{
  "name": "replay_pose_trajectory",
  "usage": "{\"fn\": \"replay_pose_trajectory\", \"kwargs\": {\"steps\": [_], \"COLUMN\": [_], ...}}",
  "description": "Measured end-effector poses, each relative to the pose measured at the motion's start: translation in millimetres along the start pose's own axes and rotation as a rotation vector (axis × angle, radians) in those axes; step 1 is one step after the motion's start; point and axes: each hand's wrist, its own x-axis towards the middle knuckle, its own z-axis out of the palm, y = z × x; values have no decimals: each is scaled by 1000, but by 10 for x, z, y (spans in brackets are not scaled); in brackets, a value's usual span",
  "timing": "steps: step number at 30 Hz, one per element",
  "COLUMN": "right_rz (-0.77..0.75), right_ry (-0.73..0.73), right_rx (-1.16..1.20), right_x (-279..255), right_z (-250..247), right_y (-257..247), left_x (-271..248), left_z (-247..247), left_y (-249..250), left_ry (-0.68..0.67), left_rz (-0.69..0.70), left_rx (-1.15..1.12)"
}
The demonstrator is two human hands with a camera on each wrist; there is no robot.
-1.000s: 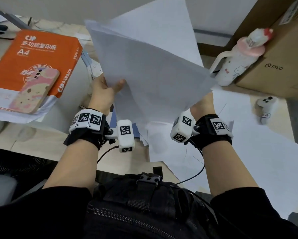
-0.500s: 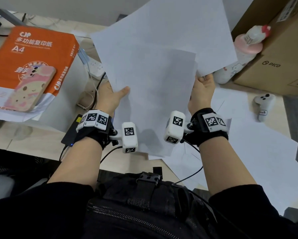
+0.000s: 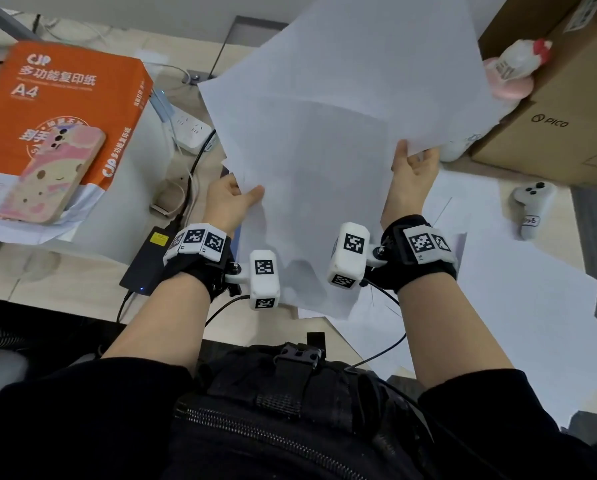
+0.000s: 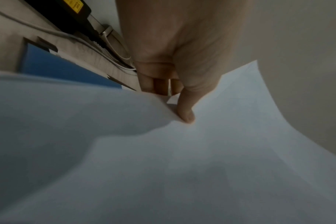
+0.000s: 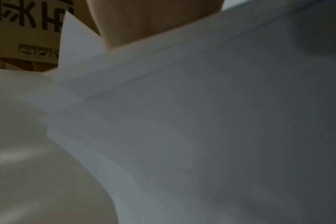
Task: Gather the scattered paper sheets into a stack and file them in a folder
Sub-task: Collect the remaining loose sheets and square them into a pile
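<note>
Both hands hold a loose bunch of white paper sheets (image 3: 324, 161) up above the desk, its sheets fanned at different angles. My left hand (image 3: 233, 199) pinches the bunch's left edge, thumb on top; the left wrist view shows that thumb (image 4: 186, 112) pressed on the paper (image 4: 163, 166). My right hand (image 3: 411, 171) grips the right edge, thumb on the near face. The right wrist view is filled by overlapping sheets (image 5: 201, 121). More white sheets (image 3: 515, 289) lie scattered on the desk at the right. A blue folder (image 4: 67, 71) lies under the paper in the left wrist view.
An orange A4 paper ream (image 3: 58, 112) with a phone (image 3: 51, 178) on it sits at the left. A power strip (image 3: 193, 131), cables and a black adapter (image 3: 151, 258) lie beside it. A cardboard box (image 3: 567, 109), a pink-capped bottle (image 3: 511, 71) and a white controller (image 3: 532, 206) stand at the right.
The held bunch has turned and lifted, its sheets fanning wider. My right hand has risen along the right edge and my left has shifted right. The adapter and cables came into sight.
</note>
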Motion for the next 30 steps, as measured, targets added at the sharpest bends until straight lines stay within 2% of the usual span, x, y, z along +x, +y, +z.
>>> {"fn": "replay_pose_trajectory", "kwargs": {"steps": [4,6,11,15,18,21,23,27,30], "right_rz": [-10,-17,-97,-204,-275,-360,-400,-422,-437], "right_ry": [26,31,20,8,-2,-37,-61,-90,-61], "right_rx": [-12,-23,-42,-119,-170,-230,-245,-256,-224], "right_x": [62,78,125,108,126,102,53,7,15], "right_z": [0,-1,-30,6,16,22,33,70,72], "right_y": [18,2,-55,-160,-247,-320,-378,-471,-518], "left_x": [50,84,169,137,112,134,153,226,238], "left_z": [-10,-19,-136,-188,-183,-160,-146,-138,-165], "left_y": [-94,-151,-246,-201,-99,-7,65,153,239], "left_ry": [3,56,304,611,770,752,700,469,334], "left_rz": [-34,-56,-148,-228,-215,-108,30,266,333], "left_rx": [27,73,213,282,244,183,166,34,34]}}
